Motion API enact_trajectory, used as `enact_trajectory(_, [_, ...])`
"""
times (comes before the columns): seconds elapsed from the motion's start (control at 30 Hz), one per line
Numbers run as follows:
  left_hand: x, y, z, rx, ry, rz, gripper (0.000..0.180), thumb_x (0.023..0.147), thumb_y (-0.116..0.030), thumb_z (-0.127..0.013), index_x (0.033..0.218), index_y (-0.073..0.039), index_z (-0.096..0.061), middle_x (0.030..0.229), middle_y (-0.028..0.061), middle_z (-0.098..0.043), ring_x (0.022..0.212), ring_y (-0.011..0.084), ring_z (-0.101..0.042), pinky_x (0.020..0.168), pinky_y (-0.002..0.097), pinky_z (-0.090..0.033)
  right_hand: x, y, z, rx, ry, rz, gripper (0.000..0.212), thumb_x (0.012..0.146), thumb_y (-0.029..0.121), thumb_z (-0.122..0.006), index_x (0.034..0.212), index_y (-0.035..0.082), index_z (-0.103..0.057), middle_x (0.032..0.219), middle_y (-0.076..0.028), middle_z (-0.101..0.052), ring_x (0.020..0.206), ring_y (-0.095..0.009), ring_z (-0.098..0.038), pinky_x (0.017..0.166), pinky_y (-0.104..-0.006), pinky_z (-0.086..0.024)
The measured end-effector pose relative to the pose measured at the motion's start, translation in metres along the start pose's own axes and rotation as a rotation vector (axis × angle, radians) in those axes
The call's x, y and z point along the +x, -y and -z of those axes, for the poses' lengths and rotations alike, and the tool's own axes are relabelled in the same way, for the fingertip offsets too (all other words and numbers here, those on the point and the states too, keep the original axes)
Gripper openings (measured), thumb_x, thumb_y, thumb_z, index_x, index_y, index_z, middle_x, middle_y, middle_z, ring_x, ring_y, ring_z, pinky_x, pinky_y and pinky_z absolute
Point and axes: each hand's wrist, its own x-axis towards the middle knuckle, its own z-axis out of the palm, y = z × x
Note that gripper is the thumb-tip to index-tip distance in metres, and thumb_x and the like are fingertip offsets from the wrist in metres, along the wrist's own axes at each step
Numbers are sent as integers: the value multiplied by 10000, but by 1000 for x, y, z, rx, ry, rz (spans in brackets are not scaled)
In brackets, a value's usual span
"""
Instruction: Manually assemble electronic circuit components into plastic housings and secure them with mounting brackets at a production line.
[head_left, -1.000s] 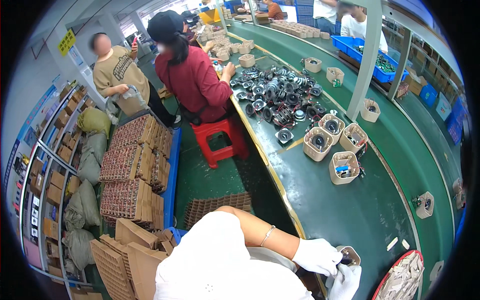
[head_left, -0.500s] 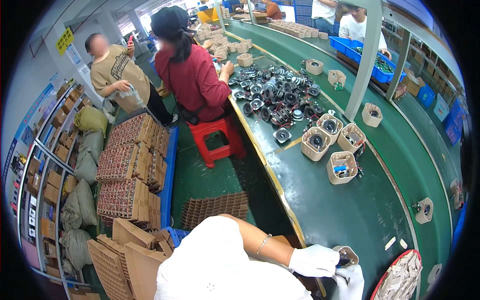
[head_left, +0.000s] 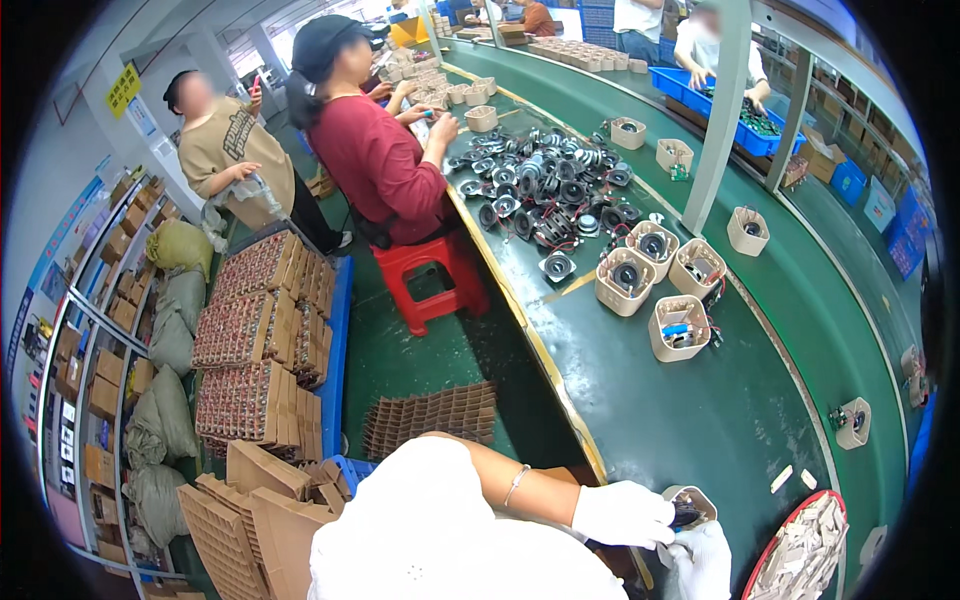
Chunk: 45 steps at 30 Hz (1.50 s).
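At the table's near edge, both my hands, in white gloves, work at a cream square housing (head_left: 704,500). A dark round part, seemingly a speaker (head_left: 686,513), shows inside it. My left hand (head_left: 622,515) comes in from the left, fingers bent and closed at the housing's near side. Close by, my right hand (head_left: 702,562) has its thumb and fingers closed at the same rim. What lies between the fingers of either hand is too small or hidden. Just right of them stands a red-rimmed basket (head_left: 838,508) full of small off-white strips.
Ahead on the green table are several cream housings (head_left: 678,328) with parts inside and a heap of loose speakers (head_left: 560,185). A conveyor (head_left: 800,270) carries housings on the right. A person on a red stool (head_left: 425,285) sits ahead; cardboard dividers (head_left: 270,510) stand left.
My hands have shifted slightly at the housing, the fingers of both now closer together. The seated person has turned and raised both hands. Across the conveyor, a person reaches into the blue bin.
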Motion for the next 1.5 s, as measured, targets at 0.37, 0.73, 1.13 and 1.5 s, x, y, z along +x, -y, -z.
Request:
enact_trajectory(0.37, [3, 24, -7, 302, -31, -257, 485, 918, -298, -675, 1381, -172, -602, 827, 103, -593, 754, 311, -591, 678, 372, -510, 0, -6, -1, -210, -89, 161, 169, 835, 100, -714, 1002, 82, -698, 924, -126, -647, 895, -354, -632, 785, -424, -525])
enact_trajectory(0.73, [6, 27, 3, 285, 157, -110, 572, 919, -387, -669, 1443, -208, -526, 858, 114, -623, 774, 308, -619, 682, 399, -519, -21, 15, -11, -524, -369, 138, 246, 806, 183, -791, 1018, 107, -692, 970, -119, -660, 911, -344, -648, 785, -440, -538])
enact_trajectory(1.13, [21, 7, 16, 482, 255, -172, 389, 835, -275, -726, 1214, -191, -697, 849, 23, -560, 717, 231, -582, 660, 355, -498, -30, -58, -47, -404, -522, -213, 152, 818, 125, -709, 951, 129, -636, 877, -90, -597, 804, -288, -631, 671, -382, -526])
enact_trajectory(1.5, [19, 18, 22, 383, 262, -194, 526, 883, -275, -696, 1378, -146, -574, 855, 49, -628, 707, 252, -606, 677, 370, -503, -27, -47, -34, -61, -506, -451, 173, 821, 76, -746, 983, 68, -685, 944, -118, -677, 837, -281, -678, 747, -370, -546])
